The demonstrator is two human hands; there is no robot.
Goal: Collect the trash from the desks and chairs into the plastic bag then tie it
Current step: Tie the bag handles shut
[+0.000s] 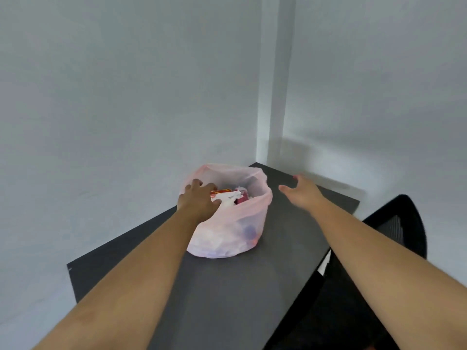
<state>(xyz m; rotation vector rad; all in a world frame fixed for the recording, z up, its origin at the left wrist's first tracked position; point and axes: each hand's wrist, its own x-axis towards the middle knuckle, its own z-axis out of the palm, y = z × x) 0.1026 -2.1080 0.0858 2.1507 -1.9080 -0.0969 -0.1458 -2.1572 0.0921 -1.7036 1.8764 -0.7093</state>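
Pale grey wall (101, 84) across the left and centre, running down behind the far-left edge of the dark tabletop (227, 286). Second wall (379, 84) of the same colour on the right. Between them, at the corner, a vertical boxed column (273, 72), brighter on its left face, shaded on its right. Soft dark shadow (328, 147) low on the second wall, just above the tabletop's far edge.

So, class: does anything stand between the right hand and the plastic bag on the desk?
Nothing visible does. The right hand hovers open to the right of the plastic bag, with only bare desk between them. The left hand is at the bag's opposite, left rim.
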